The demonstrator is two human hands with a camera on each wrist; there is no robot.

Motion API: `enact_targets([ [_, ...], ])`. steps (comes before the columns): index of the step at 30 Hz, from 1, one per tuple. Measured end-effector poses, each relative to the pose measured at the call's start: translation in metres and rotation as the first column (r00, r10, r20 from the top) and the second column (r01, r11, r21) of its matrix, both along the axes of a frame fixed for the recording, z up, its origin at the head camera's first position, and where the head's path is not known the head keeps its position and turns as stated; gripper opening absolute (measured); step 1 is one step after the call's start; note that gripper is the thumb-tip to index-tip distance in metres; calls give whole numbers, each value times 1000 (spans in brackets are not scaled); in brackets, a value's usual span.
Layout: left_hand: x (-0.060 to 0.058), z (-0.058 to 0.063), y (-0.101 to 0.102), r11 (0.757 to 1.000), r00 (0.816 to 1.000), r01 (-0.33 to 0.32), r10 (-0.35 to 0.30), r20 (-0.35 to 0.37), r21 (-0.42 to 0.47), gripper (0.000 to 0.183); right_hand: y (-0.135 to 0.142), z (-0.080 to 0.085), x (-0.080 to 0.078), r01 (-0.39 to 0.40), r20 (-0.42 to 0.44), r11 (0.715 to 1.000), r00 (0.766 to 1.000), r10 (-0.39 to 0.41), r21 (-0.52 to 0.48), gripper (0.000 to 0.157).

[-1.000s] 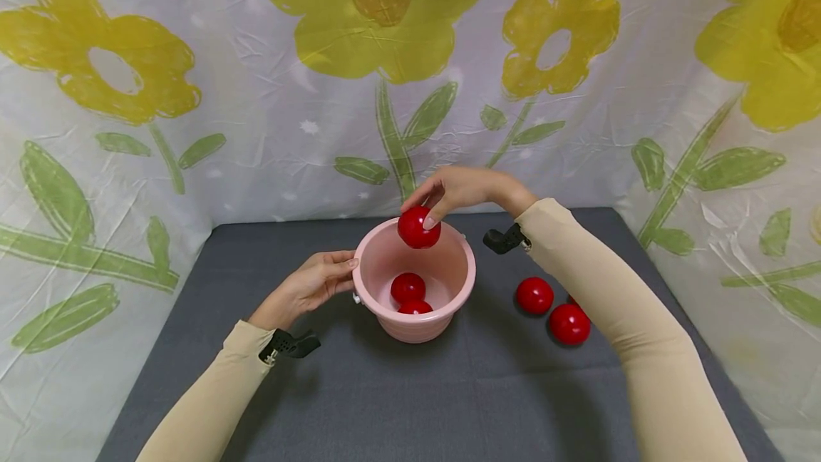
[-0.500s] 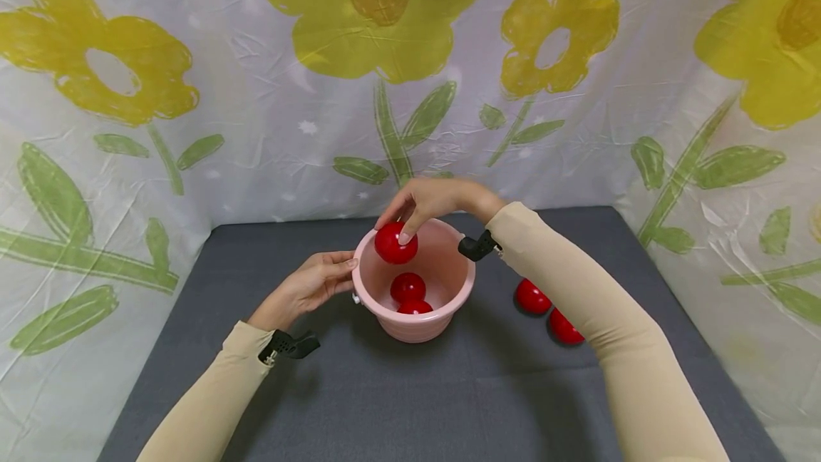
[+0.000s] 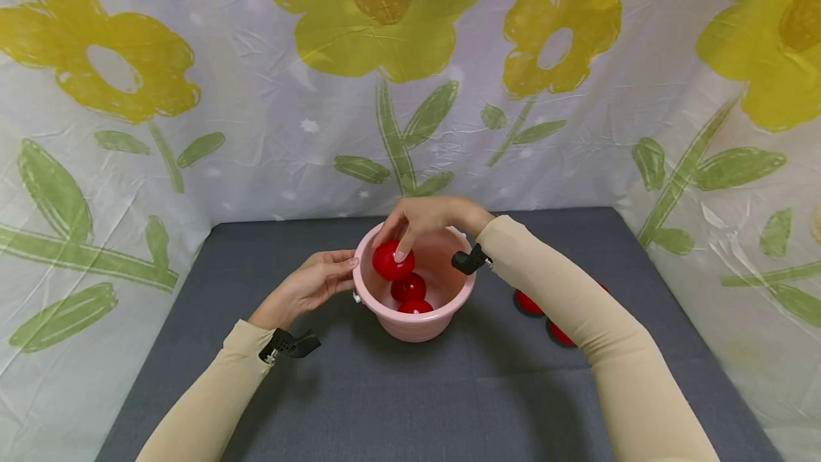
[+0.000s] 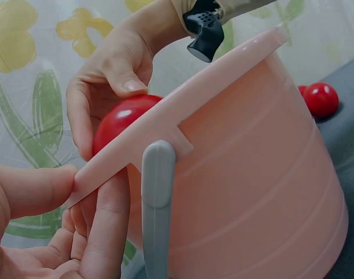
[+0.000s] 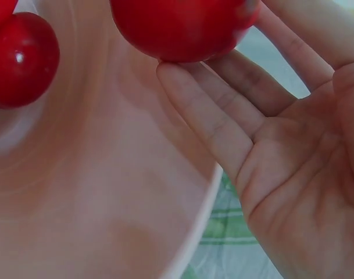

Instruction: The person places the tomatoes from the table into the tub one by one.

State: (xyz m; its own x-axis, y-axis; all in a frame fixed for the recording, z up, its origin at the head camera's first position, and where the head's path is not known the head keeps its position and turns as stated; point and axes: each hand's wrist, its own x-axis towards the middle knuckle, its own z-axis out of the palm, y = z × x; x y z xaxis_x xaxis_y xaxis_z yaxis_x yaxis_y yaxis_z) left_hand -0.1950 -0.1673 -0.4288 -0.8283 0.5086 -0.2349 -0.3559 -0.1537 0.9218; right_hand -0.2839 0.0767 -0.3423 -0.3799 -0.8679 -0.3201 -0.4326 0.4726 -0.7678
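Observation:
A pink bucket (image 3: 413, 331) stands on the table, and my left hand (image 3: 313, 281) pinches its left rim between thumb and fingers. My right hand (image 3: 425, 215) reaches over the far rim, holding a shiny red ball (image 3: 390, 262) by the fingertips inside the bucket's mouth. Two more red balls lie at the bottom, one (image 3: 408, 287) behind the other (image 3: 415, 307). In the left wrist view the held ball (image 4: 121, 120) is partly hidden by the rim. The right wrist view shows fingers (image 5: 206, 107) under the ball.
Several red balls (image 3: 529, 302) sit on the dark grey tabletop (image 3: 410, 405) to the right, mostly covered by the right sleeve (image 3: 577, 305). The bucket's grey handle (image 4: 157, 203) hangs down on its left side. A flower-print cloth (image 3: 276, 127) closes off the back and sides.
My right hand has moved left and down with the red ball, bringing it from above the bucket's far rim into its mouth. My left hand has stayed on the rim.

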Motion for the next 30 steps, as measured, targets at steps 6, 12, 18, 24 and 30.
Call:
enact_targets([
  [6,0,0,0,1000,1000,1,-1,-4,6,54,-2,-6,5,27,31,1000,999,-27,17,45],
  [12,0,1,-1,1000,1000,13,-13,-11,22,56,-3,-14,7,58,65,998,996,-61,36,44],
  [18,0,1,-1,1000,1000,7,-7,-4,24,57,-4,-21,9,87,76,995,993,-91,51,43],
  [24,1,3,-1,1000,1000,2,-2,-4,11,56,-6,-26,10,49,62,998,997,-51,46,43],
  [30,1,2,-1,1000,1000,-1,1,2,14,56,-8,-28,12,44,80,998,996,-47,44,42],
])
